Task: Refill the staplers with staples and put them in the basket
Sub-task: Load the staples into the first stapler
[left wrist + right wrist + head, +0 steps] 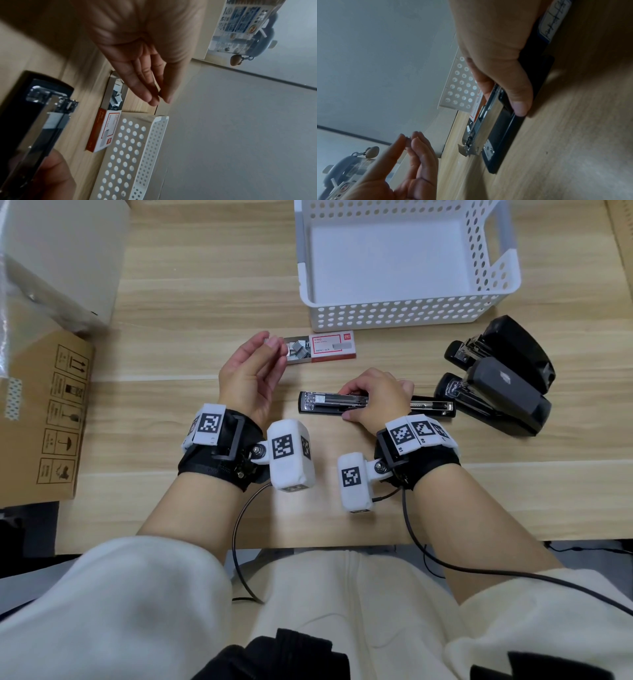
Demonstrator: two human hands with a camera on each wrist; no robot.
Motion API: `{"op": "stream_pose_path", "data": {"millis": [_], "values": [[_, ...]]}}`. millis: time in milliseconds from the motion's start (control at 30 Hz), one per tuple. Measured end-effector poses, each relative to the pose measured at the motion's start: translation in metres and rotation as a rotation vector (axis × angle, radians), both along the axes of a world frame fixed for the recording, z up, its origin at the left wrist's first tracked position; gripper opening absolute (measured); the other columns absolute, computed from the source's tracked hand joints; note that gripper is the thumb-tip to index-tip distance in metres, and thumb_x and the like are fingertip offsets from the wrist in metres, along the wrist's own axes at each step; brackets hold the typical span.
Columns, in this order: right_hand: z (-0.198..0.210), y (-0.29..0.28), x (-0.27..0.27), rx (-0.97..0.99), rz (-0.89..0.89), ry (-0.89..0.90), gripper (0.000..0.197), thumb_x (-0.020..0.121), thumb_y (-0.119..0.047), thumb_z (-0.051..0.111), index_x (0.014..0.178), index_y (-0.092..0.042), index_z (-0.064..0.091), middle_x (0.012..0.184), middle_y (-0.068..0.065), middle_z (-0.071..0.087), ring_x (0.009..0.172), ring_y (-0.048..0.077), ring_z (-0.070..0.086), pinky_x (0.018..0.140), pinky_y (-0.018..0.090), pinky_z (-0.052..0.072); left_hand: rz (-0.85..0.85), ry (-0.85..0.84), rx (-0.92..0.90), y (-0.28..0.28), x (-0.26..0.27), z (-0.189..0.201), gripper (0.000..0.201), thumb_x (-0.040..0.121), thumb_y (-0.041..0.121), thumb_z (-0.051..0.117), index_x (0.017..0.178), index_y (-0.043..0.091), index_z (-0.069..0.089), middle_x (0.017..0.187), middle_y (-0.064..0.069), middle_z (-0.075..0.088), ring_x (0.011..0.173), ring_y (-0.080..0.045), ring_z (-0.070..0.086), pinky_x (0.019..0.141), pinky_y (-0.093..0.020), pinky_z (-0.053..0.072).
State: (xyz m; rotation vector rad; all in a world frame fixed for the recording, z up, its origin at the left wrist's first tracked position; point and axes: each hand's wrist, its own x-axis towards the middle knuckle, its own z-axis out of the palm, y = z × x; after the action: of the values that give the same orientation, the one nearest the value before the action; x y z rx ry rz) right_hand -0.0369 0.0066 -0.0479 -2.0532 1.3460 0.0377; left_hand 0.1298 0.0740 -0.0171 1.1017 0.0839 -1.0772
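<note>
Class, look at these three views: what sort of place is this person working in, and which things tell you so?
Probably an office or study desk: a wooden tabletop, black staplers beside a white basket, an open box of staples, and a cardboard carton at the side.

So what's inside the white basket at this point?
Nothing shows inside the white basket: the head view sees only its bare floor. The near wall hides a thin strip, and the wrist views show only the outside.
</note>
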Motion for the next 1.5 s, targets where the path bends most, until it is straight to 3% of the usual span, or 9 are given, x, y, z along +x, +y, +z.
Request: {"op": "stream_pose_path", "data": {"millis": [100,233,400,600,733,800,900,1233,1500], "values": [[-0.001,0.001,0.000,-0.004,0.003,0.005,0.033,0.069,-0.025,0.079,0.099,-0.032,0.067,0.109,-0.007,0.058,0.113,0.016,0.047,0.086,0.033,0.019,-0.078,-0.074,0.040,0.002,-0.001,0.000,0.015,0.083,-0.001,0.061,0.089,0.012,0.063,0.069,0.001,0.071,0.066,-0.007,0.067,0.062,-0.015,0.055],[-0.001,0.001,0.001,-0.004,0.003,0.009,0.033,0.069,-0.025,0.078,0.100,-0.032,0.067,0.110,-0.007,0.058,0.113,0.016,0.046,0.087,0.034,0.020,-0.335,-0.400,0.123,0.003,-0.007,0.000,0.018,0.080,0.001,0.065,0.091,0.016,0.067,0.071,0.008,0.069,0.065,-0.005,0.065,0.063,-0.015,0.053],[0.000,0.001,0.001,-0.012,-0.005,0.005,0.033,0.069,-0.024,0.078,0.100,-0.031,0.067,0.110,-0.006,0.058,0.113,0.016,0.046,0.088,0.036,0.020,-0.529,-0.673,0.141,0.003,-0.014,-0.003,0.023,0.079,-0.001,0.066,0.085,0.022,0.066,0.088,0.000,0.064,0.075,-0.015,0.061,0.066,-0.021,0.054],[0.000,0.002,0.001,-0.025,0.000,0.012,0.034,0.068,-0.026,0.078,0.100,-0.032,0.067,0.109,-0.007,0.058,0.113,0.016,0.046,0.081,0.032,0.016,-0.676,-1.056,0.122,0.000,-0.020,-0.013,0.029,0.070,0.007,0.073,0.095,0.019,0.068,0.090,0.013,0.057,0.084,0.011,0.054,0.081,-0.006,0.042],[0.000,0.002,0.001,-0.024,-0.007,0.002,0.034,0.068,-0.026,0.079,0.099,-0.032,0.067,0.109,-0.007,0.058,0.113,0.016,0.046,0.083,0.033,0.018,-0.797,-1.197,0.196,-0.001,-0.028,-0.015,0.035,0.067,0.006,0.077,0.101,0.009,0.069,0.086,-0.002,0.066,0.075,0.005,0.056,0.081,-0.008,0.044],[0.000,0.002,0.001,-0.022,-0.006,0.000,0.034,0.068,-0.026,0.079,0.100,-0.032,0.067,0.110,-0.006,0.058,0.112,0.017,0.047,0.085,0.034,0.019,-0.813,-1.240,0.244,-0.001,-0.030,-0.015,0.035,0.067,0.006,0.077,0.102,0.008,0.070,0.091,-0.007,0.071,0.080,-0.008,0.061,0.084,-0.015,0.046],[0.000,0.001,0.001,-0.022,-0.002,0.005,0.034,0.068,-0.027,0.078,0.101,-0.032,0.067,0.111,-0.006,0.058,0.113,0.017,0.047,0.090,0.037,0.022,-0.833,-1.359,0.277,-0.002,-0.032,-0.016,0.025,0.068,0.011,0.077,0.093,0.008,0.073,0.092,-0.009,0.072,0.086,-0.019,0.063,0.075,-0.013,0.038],[0.000,0.002,0.001,-0.022,-0.004,0.006,0.034,0.069,-0.027,0.078,0.101,-0.031,0.067,0.112,-0.005,0.058,0.114,0.018,0.046,0.091,0.038,0.022,-0.848,-1.388,0.355,-0.005,-0.035,-0.022,0.020,0.068,0.015,0.077,0.087,0.011,0.071,0.091,-0.007,0.067,0.084,-0.020,0.059,0.079,-0.029,0.046],[0.000,0.001,0.001,-0.021,0.003,0.018,0.034,0.070,-0.028,0.077,0.101,-0.032,0.067,0.113,-0.005,0.058,0.115,0.017,0.046,0.092,0.038,0.023,-0.876,-1.261,0.382,-0.009,-0.032,-0.022,0.021,0.069,0.013,0.078,0.088,0.009,0.069,0.093,-0.008,0.068,0.083,-0.015,0.057,0.081,-0.029,0.047]]}}
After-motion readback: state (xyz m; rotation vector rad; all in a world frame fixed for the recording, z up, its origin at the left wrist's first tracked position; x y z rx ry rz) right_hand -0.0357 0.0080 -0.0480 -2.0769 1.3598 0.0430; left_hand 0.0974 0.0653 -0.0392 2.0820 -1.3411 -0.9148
